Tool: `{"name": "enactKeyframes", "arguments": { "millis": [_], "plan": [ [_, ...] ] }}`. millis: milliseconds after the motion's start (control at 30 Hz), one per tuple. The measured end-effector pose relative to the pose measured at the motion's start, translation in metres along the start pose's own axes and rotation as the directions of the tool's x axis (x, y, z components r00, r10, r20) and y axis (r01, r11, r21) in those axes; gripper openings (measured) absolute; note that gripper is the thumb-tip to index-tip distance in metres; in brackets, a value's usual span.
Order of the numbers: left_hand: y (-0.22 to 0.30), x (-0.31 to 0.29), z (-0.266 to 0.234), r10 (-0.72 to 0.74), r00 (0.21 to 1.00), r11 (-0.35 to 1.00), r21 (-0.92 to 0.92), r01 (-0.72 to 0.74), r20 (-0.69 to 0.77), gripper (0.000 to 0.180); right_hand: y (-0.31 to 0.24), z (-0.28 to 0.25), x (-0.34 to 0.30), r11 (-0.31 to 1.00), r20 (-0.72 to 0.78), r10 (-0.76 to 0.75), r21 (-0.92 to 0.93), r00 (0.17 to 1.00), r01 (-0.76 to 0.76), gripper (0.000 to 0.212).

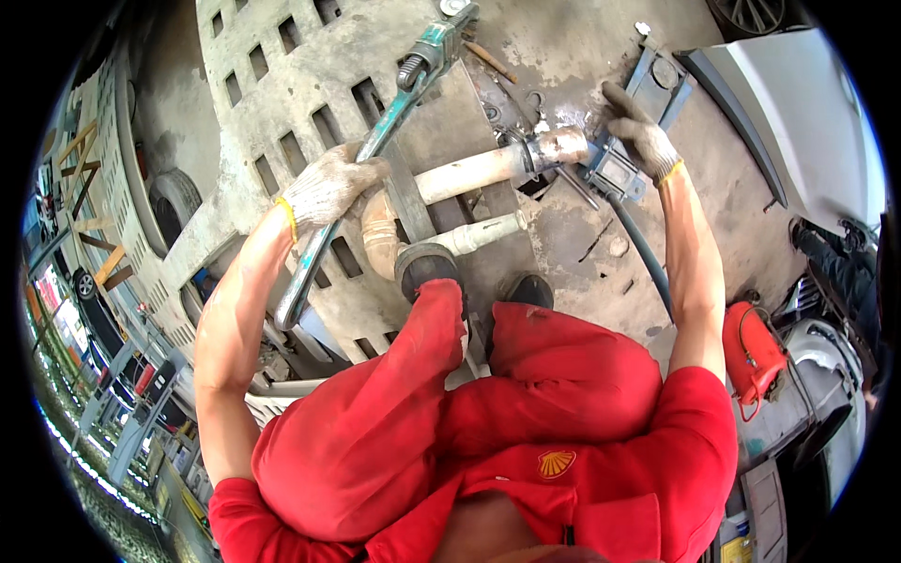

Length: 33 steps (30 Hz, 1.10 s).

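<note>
My left hand (pixel 330 190), in a white knit glove, is closed around the teal handle of a large pipe wrench (pixel 385 127). The wrench lies slantwise, its jaw end farthest from me. Beside that hand, a dirty white U-shaped pipe (pixel 469 175) with a brown elbow lies on the floor, a flat metal bar (pixel 409 192) across it. My left shoe (pixel 427 266) is at the pipe's near arm. My right hand (pixel 644 139), in a soiled glove, has its fingers stretched out above a blue metal floor jack (pixel 615 174), close to the pipe's far end.
Under the pipe lies a pale slotted metal plate (pixel 282 98). A wooden-handled tool (pixel 491 63) and small metal parts are beyond the pipe. A silver car panel (pixel 798 113) stands at right, above a red tank (pixel 754 349). A tyre (pixel 175 202) lies at left.
</note>
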<state>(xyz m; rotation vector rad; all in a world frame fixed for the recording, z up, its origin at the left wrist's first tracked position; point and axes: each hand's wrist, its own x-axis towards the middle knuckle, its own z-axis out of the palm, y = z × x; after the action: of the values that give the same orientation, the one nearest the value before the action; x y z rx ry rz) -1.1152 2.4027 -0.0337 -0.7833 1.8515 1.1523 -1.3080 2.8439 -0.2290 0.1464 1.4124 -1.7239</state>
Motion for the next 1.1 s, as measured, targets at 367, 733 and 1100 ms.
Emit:
{"name": "enactKeyframes", "arguments": {
  "millis": [367, 733, 1100],
  "plan": [
    [-0.003, 0.005, 0.004, 0.005, 1.000, 1.000, 0.009, -0.006, 0.021, 0.035, 0.000, 0.011, 0.003, 0.952, 0.165, 0.050, -0.307, 0.985, 0.003, 0.063],
    [-0.003, 0.010, 0.008, -0.010, 0.999, 0.998, -0.060, 0.012, 0.036, 0.031, 0.002, 0.026, 0.003, 0.691, 0.009, 0.522, -0.592, 0.853, -0.416, 0.085],
    [0.010, 0.015, 0.027, 0.046, 0.998, 0.993, -0.113, -0.041, 0.041, 0.035, -0.050, -0.010, -0.060, 0.993, -0.338, 0.001, -0.114, 0.941, -0.042, 0.069]
  ]
}}
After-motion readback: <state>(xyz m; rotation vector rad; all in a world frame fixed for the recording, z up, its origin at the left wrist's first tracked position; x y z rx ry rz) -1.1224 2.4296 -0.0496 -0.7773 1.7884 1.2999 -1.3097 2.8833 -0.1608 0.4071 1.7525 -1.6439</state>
